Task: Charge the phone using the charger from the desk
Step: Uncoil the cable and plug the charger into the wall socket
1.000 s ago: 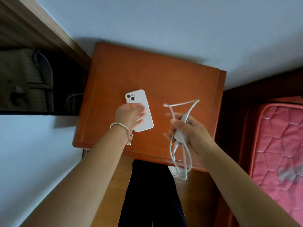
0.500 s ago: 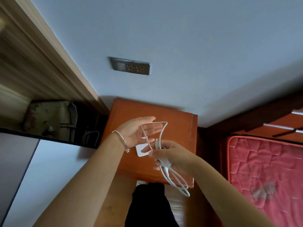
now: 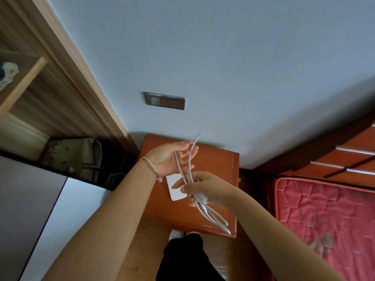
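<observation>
Running wall-ward from right hand's (image 3: 211,191) closed grip, charger cable (image 3: 204,208) was seen draped across left hand (image 3: 166,159), fingers straight, nothing gripped; phone (image 3: 175,191) was recorded flat on desk (image 3: 219,165), beneath both.

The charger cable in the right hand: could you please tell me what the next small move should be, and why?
Probably the left hand should pinch the charger cable at its free end and draw it loose. The right hand grips it in a looped bunch, the left hand is open beside the strands, and the phone lies on the desk.
</observation>
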